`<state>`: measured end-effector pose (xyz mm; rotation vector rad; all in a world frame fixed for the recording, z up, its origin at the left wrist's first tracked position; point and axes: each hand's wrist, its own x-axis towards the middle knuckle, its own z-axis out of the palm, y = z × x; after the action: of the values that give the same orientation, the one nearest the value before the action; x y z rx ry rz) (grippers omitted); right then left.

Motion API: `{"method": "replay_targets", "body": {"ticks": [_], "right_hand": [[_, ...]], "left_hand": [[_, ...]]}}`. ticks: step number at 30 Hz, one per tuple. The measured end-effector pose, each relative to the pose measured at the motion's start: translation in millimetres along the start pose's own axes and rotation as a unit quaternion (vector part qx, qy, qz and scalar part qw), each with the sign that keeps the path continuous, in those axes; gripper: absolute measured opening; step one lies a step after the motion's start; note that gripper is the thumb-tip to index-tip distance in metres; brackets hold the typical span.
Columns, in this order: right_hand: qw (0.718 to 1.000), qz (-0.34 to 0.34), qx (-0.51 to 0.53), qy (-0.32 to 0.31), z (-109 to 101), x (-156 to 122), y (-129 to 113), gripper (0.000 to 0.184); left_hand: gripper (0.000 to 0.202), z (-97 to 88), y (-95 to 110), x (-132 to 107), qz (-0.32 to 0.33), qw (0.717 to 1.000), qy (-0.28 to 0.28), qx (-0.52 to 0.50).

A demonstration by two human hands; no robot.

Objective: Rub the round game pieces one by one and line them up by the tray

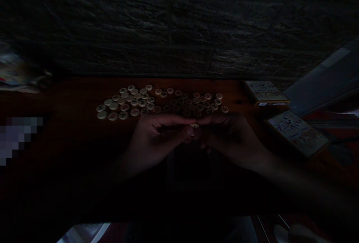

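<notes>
In the dim middle of the head view, my left hand [159, 132] and my right hand [228, 132] meet at the fingertips. Between them they pinch a round, pale Chinese chess piece [194, 126] with a dark mark on its face. Fingers cover most of its edge. Just beyond my hands, many similar pieces lie spread on the brown wooden table [75, 104]. Some show black characters, like one piece [123, 115] at the near left; others show red ones, like another piece [224, 109] at the right end. A few, such as a blank-looking piece [102, 115], show no character.
Two flat boxes with writing on their lids, a farther box [265, 91] and a nearer box [298, 132], lie at the table's right. Behind the table rises a dark stone-textured wall [179, 22]. A grey panel [322, 74] stands at the right. Deep shadow hides the near side.
</notes>
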<state>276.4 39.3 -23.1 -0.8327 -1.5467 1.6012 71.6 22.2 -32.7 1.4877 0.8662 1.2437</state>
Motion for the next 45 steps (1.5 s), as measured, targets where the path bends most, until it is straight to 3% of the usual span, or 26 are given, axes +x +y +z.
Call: {"method": "replay_targets", "body": {"ticks": [7,15,22,35,45], "right_hand": [[0.999,-0.018,-0.024,0.025,0,-1,9,0.020],[0.999,-0.031,-0.022,0.034,4,-2,7,0.018],[0.999,0.043,0.015,0.014,0,0,0,0.020],[1.000,0.013,0.006,0.004,-4,5,-6,0.023],[0.998,0.014,0.023,0.063,-2,6,-7,0.023]], "left_hand": [[0.014,1.4,2,-4,-0.037,0.999,-0.005,0.033],[0.014,3.2,6,-6,-0.035,0.997,-0.016,0.065],[0.013,3.5,3,-2,-0.041,0.999,-0.010,-0.002],[0.019,0.0,-1,3,-0.050,0.998,0.009,-0.026],[0.024,1.7,-2,3,-0.017,1.000,0.011,-0.021]]}}
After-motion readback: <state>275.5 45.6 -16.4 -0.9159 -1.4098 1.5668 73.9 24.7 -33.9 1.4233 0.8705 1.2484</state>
